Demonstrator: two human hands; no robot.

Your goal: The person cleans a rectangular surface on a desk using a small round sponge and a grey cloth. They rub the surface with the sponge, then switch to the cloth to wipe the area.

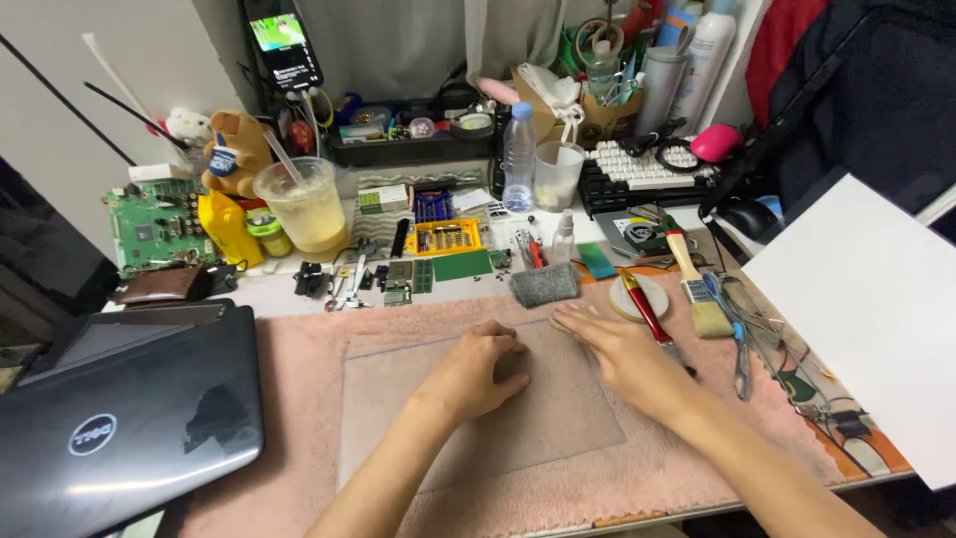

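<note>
— What was on the go there?

— A clear, flat mat (478, 399) lay on the pink cloth (299, 399), square in the middle of the near tabletop (289, 294). Both hands were down on it. The left hand (483, 374) was loosely curled, knuckles up, resting on the mat's middle and gripping nothing. The right hand (622, 354) lay flat, its fingers (578, 321) stretched out together towards the mat's far edge, nothing held either.

— So which step, would you say?

— Looked to me like smoothing or squaring the mat on the cloth. No tool was in hand yet.

— And what would the next move call for?

— My guess: a steady press so the sheet wouldn't slide, then a reach past the fingertips. A grey block (544, 285) sat just beyond them, a red-handled tool (652, 317) lay just beside the right hand, and a paintbrush (697, 284) a bit further out.

— Anything else about?

— A closed dark laptop (129, 418) to the left, a white sheet (866, 309) to the right, small parts and a yellow screwdriver-bit case (446, 237) at the back.
</note>
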